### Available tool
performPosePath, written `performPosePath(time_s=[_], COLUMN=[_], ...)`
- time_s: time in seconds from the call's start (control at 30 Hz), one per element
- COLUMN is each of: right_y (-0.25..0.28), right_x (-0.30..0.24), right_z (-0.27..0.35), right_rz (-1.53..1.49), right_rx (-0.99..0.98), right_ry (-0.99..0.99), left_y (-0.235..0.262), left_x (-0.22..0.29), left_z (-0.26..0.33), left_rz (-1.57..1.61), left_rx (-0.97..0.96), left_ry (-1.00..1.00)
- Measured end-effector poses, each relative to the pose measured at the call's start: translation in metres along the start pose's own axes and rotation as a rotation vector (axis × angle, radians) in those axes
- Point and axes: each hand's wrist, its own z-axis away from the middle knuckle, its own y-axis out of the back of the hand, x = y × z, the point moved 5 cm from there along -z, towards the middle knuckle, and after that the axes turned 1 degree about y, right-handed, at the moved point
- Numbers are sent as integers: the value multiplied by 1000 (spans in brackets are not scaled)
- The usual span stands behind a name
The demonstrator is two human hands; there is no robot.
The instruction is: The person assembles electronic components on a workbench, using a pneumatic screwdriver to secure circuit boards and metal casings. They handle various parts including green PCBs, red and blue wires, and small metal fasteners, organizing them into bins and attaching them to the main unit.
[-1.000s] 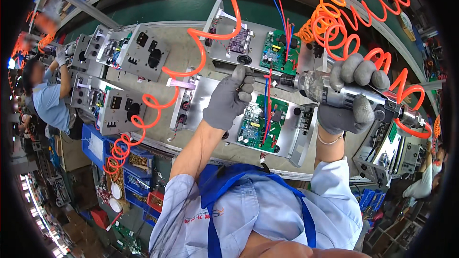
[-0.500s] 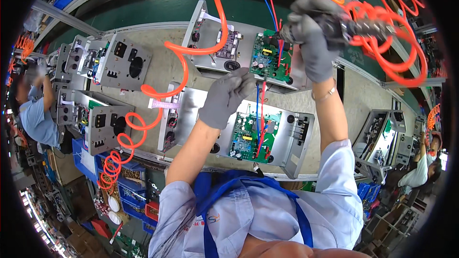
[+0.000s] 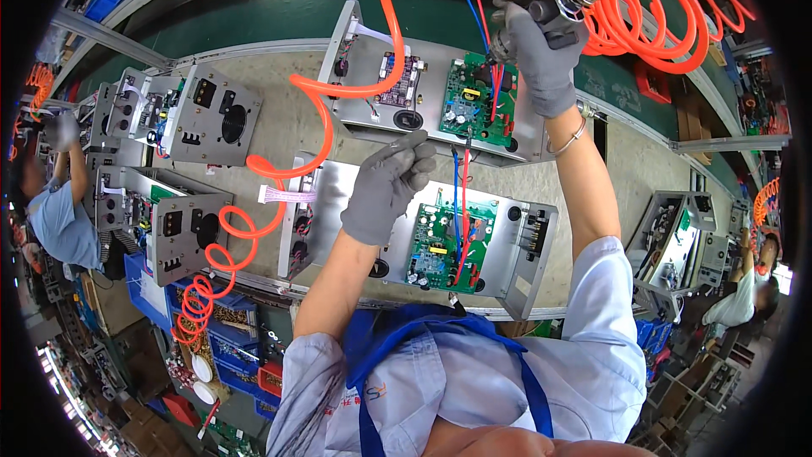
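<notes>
My right hand point(image 3: 545, 63), in a grey glove, is wrapped round a dark air screwdriver point(image 3: 554, 13) with a metal spring at its hose end. The tool's front end is over the right part of the far metal chassis point(image 3: 440, 55), beside its green circuit board point(image 3: 468, 100). My left hand point(image 3: 389, 190), also gloved, hovers over the near chassis point(image 3: 342, 186) with its fingers curled together; whatever they hold, if anything, is hidden. To its lower right lies a second green circuit board point(image 3: 452, 241), with red and blue wires point(image 3: 463, 203) rising from it.
An orange coiled air hose point(image 3: 393, 25) crosses above the chassis on the left. More orange coils point(image 3: 651, 21) hang at the upper right. Grey chassis units point(image 3: 216, 114) stand at left, near a person point(image 3: 63, 211). Blue bins point(image 3: 233, 347) of small parts sit below.
My right hand has shifted slightly up and left, and the screwdriver's hose end has swung upward. My left hand has drawn back a little toward me and left, its fingers still curled.
</notes>
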Motion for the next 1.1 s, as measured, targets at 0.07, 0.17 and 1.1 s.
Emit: performPosePath(time_s=[0.07, 0.17, 1.1], right_y=[0, -4, 15], right_x=[5, 6, -149], right_z=[-1, -3, 28], right_rz=[-7, 7, -690], right_rx=[62, 124, -158], right_ry=[-30, -119, 123], left_y=[0, 6, -60], left_x=[0, -2, 13], left_z=[0, -3, 22], left_rz=[2, 14, 194], left_rx=[-16, -16, -104], left_ry=[22, 32, -41])
